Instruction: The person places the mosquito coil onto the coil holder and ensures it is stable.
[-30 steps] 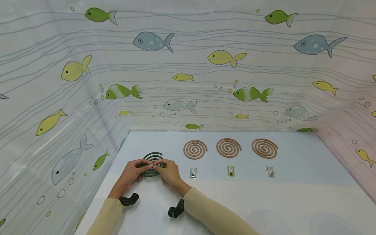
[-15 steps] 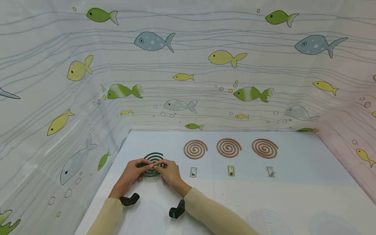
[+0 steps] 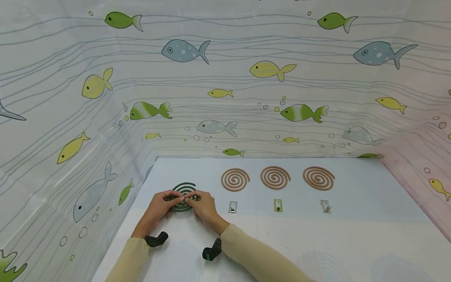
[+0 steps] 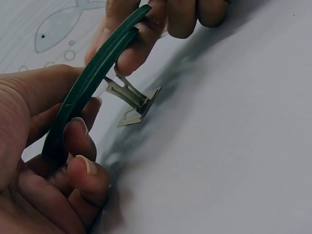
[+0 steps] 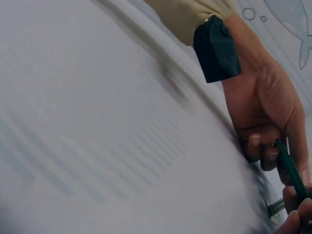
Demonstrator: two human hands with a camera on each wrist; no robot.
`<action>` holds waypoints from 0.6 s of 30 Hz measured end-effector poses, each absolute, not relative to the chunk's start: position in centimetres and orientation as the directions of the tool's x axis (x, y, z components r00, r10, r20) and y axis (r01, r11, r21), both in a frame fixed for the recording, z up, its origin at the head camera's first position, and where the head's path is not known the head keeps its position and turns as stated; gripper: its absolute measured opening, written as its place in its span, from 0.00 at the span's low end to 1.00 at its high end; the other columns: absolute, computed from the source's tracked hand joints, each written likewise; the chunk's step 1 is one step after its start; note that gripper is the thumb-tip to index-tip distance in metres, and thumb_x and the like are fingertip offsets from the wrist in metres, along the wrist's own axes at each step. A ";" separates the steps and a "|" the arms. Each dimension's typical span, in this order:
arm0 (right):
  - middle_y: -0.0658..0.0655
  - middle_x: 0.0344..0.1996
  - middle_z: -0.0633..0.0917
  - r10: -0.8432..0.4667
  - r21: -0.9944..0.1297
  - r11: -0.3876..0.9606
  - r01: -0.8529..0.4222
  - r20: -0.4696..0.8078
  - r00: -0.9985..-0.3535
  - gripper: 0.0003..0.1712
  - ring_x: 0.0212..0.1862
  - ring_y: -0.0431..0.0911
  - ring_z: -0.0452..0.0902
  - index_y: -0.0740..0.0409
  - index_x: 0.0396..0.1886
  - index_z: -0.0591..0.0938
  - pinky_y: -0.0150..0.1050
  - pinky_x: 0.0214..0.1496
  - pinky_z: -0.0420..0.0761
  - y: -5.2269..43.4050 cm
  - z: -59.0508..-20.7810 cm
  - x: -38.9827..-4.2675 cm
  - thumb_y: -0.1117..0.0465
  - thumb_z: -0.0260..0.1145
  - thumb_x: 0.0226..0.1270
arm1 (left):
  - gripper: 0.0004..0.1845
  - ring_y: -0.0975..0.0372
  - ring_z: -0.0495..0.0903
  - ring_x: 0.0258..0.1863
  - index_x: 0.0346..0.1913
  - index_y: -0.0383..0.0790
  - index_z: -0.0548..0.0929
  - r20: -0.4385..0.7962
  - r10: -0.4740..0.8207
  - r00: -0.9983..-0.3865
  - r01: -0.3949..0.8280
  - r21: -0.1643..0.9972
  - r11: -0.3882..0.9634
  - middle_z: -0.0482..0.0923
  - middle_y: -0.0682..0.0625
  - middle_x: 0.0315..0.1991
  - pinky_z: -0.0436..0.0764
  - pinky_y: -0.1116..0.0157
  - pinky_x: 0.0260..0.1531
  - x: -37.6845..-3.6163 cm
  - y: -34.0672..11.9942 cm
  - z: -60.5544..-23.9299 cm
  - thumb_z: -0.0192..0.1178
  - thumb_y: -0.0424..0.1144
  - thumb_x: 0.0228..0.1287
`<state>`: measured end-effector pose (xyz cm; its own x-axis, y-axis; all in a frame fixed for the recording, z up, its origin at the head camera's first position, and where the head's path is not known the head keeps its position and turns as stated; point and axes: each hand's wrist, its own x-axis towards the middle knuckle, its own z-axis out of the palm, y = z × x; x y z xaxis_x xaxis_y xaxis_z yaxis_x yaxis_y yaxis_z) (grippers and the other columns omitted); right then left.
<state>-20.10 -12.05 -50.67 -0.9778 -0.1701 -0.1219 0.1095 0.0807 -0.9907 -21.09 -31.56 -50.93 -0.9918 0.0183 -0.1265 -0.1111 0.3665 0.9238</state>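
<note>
At the left of the white table, the left hand and the right hand meet over one dark green mosquito coil. Both hands pinch it: the left wrist view shows the left thumb and curled fingers clamped on the coil's rim, with the right fingertips gripping its far edge. The coil is held off the table, tilted on edge. Just under it stands one small metal coil stand, its base flat on the table and its forked prong raised toward the coil's underside; whether prong and coil touch cannot be told.

To the right, three brown mosquito coils lie flat in a row: the first, the second and the third, well apart from one another. Nearer the person, one metal stand lies below each, making three.

A fish-patterned curtain walls the table on three sides.
</note>
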 end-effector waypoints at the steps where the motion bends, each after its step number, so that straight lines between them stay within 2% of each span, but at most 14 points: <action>1: 0.46 0.06 0.68 -0.171 -0.991 0.082 0.108 -0.120 -0.978 0.04 0.07 0.38 0.58 0.48 0.40 0.91 0.31 0.10 0.61 -12.1 -50.7 -20.1 0.60 0.72 0.69 | 0.20 0.63 0.68 0.21 0.47 0.37 0.88 -0.127 0.014 -0.992 -0.113 0.925 0.363 0.85 0.49 0.40 0.72 0.66 0.16 -21.1 -31.6 -51.0 0.77 0.49 0.59; 18: 0.46 0.07 0.69 -0.166 -0.991 0.113 0.072 -0.090 -0.982 0.03 0.07 0.37 0.59 0.48 0.41 0.90 0.31 0.10 0.62 -12.6 -50.8 -20.3 0.59 0.71 0.71 | 0.20 0.63 0.69 0.21 0.46 0.37 0.88 -0.141 0.007 -0.990 -0.129 0.925 0.356 0.86 0.50 0.42 0.72 0.66 0.15 -21.4 -32.0 -50.9 0.77 0.48 0.59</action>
<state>-20.27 -12.55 -50.82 -0.9820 -0.1663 -0.0898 0.0715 0.1127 -0.9911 -21.44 -32.00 -50.89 -0.9900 0.0069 -0.1411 -0.1294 0.3560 0.9255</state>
